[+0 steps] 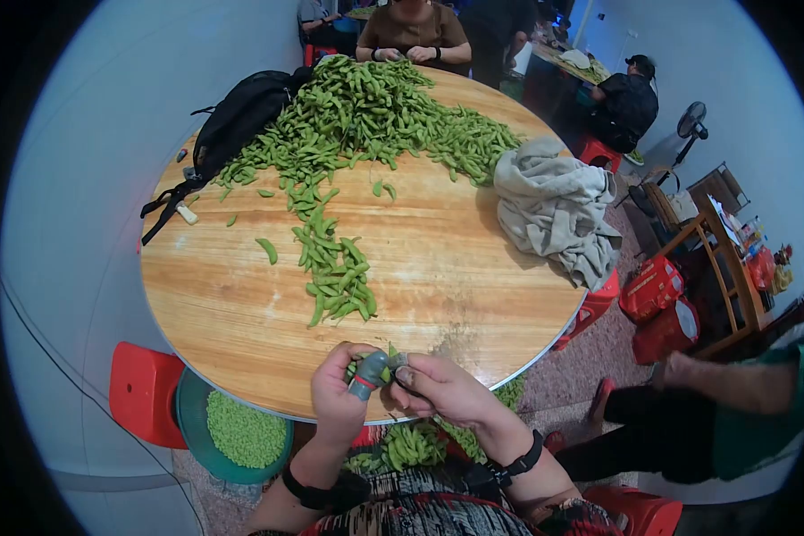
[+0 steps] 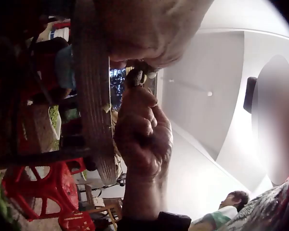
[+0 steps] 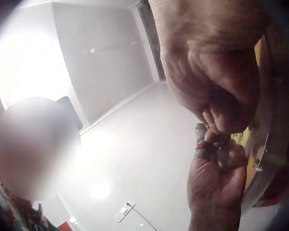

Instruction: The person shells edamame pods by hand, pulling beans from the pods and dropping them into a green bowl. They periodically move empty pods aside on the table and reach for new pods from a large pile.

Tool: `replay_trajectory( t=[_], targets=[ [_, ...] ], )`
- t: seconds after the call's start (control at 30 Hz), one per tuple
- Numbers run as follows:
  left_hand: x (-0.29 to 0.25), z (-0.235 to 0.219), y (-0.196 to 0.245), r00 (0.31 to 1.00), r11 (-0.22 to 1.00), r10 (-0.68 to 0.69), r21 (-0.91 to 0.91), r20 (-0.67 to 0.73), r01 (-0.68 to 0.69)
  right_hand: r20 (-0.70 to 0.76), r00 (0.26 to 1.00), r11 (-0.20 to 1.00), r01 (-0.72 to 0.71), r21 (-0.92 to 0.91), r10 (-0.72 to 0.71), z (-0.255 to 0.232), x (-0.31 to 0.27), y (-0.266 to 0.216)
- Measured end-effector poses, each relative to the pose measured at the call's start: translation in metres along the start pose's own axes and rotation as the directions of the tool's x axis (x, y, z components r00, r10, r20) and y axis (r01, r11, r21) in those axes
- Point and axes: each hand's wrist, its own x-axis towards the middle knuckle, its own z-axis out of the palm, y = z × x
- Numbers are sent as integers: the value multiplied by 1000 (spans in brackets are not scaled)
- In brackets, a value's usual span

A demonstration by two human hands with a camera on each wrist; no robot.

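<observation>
Just over the near table edge, my left hand (image 1: 338, 393) grips green soybean pods, its thumb wearing a grey cover (image 1: 367, 373) with a red band. My right hand (image 1: 451, 390) meets it fingertip to fingertip, thumb and curled fingers pinching at a soybean pod (image 1: 385, 374) between the two hands. Most of that pod is hidden by the fingers. In the left wrist view the right hand (image 2: 143, 137) shows its curled fingers. The right wrist view shows the left hand (image 3: 216, 180) with the banded thumb cover. Beyond both hands, a strip of loose pods (image 1: 339, 277) leads to a large pod heap (image 1: 357, 107).
A black bag (image 1: 246, 116) lies at the table's left and a grey cloth (image 1: 549, 205) at its right. Below the edge stand a green basin (image 1: 192, 420) of shelled beans and a red stool (image 1: 147, 393). More pods (image 1: 411, 447) lie at my lap. A person sits opposite.
</observation>
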Motion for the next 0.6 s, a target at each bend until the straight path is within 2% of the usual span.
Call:
replay_trajectory(
  t=[0.1,0.2,0.27,0.4,0.47,0.5,0.53,0.57,0.6],
  targets=[
    [0,-1,-1,997,996,70,56,27,-71,-37,998,998,-41,46,43,4,-1,1],
    [-1,-3,3,991,993,112,16,77,-114,-90,996,1000,-23,-16,22,9,1,3],
    [-2,-8,5,992,995,35,-101,117,-23,-25,993,977,-105,186,111,10,0,-1],
    [-2,-16,5,977,982,-11,-180,212,51,-27,985,943,-155,294,171,12,2,3],
    [-3,-9,3,985,965,-62,-240,162,100,-54,995,984,-70,163,79,9,5,8],
    [-3,-5,1,985,966,-61,-241,160,99,-52,995,984,-71,162,80,11,5,7],
    [-3,0,0,995,993,20,-116,98,-9,-159,987,993,22,-119,-40,13,5,6],
    [-3,3,-2,993,994,107,15,51,-108,-229,956,914,82,-397,-186,14,5,6],
    [0,2,-7,988,981,151,116,28,-153,-244,951,914,78,-398,-188,14,6,5]
  ],
)
